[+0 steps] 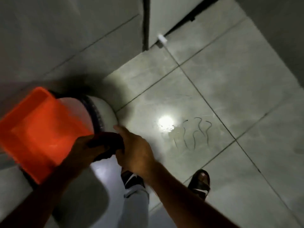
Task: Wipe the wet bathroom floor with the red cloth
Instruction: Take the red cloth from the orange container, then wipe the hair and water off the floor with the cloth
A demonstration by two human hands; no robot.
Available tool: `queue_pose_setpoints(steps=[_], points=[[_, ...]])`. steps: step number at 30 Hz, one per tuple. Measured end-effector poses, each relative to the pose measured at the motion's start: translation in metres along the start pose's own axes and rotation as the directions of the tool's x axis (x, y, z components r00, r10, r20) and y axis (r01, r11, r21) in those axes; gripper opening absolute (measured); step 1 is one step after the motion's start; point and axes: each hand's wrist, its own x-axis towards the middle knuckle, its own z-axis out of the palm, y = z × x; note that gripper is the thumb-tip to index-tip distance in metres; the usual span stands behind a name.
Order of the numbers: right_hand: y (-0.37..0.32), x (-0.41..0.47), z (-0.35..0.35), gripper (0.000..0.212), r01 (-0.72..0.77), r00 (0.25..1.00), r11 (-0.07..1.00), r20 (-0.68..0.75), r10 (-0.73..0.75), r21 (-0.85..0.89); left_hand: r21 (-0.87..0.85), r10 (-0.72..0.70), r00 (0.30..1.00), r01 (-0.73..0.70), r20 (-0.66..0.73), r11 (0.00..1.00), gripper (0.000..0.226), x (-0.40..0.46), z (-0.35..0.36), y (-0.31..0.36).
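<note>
- both hands are on the red cloth [105,143], bunched up dark between them, held up above the floor
- left hand [85,148] and right hand [134,150] both curled tight around it
- orange bucket [41,129] just left of them
- wet tiled floor [213,96] shines, dark squiggly strands [194,134] lying on it

Two hands [115,150], one dark red cloth [107,143], one orange bucket [41,129], two sandals [199,181], perhaps five hair strands [195,132].
</note>
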Motion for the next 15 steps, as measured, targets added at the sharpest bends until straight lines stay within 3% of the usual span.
queue_pose_setpoints(steps=[2, 6, 8, 11, 13, 15], points=[[0.049, -0.032, -0.036, 0.061, -0.059, 0.998, 0.998, -0.004, 0.059, 0.015, 0.055, 0.012, 0.993, -0.019, 0.121, 0.998, 0.034, 0.001, 0.058, 0.019], [0.157, -0.077, -0.079, 0.036, -0.170, 0.985, 0.982, -0.034, 0.167, -0.085, 0.118, -0.046, 0.965, 0.015, 0.258, 0.993, 0.030, 0.029, 0.183, 0.004], [0.214, -0.093, -0.087, 0.029, -0.280, 0.959, 0.956, -0.073, 0.275, -0.088, 0.366, -0.058, 0.974, -0.027, 0.220, 0.930, 0.040, 0.054, 0.234, -0.020], [0.296, -0.106, -0.089, 0.032, -0.465, 0.880, 0.882, -0.150, 0.451, -0.074, 0.679, -0.130, 0.985, 0.018, 0.114, 0.734, 0.092, 0.095, 0.280, -0.065], [0.347, -0.108, -0.084, 0.038, -0.558, 0.825, 0.825, -0.160, 0.542, -0.082, 0.834, -0.146, 0.986, 0.013, 0.080, 0.551, 0.102, 0.123, 0.292, -0.098], [0.390, -0.102, -0.078, 0.044, -0.574, 0.817, 0.813, -0.126, 0.562, -0.099, 0.941, -0.093, 0.993, -0.042, 0.078, 0.335, 0.103, 0.149, 0.291, -0.128]])
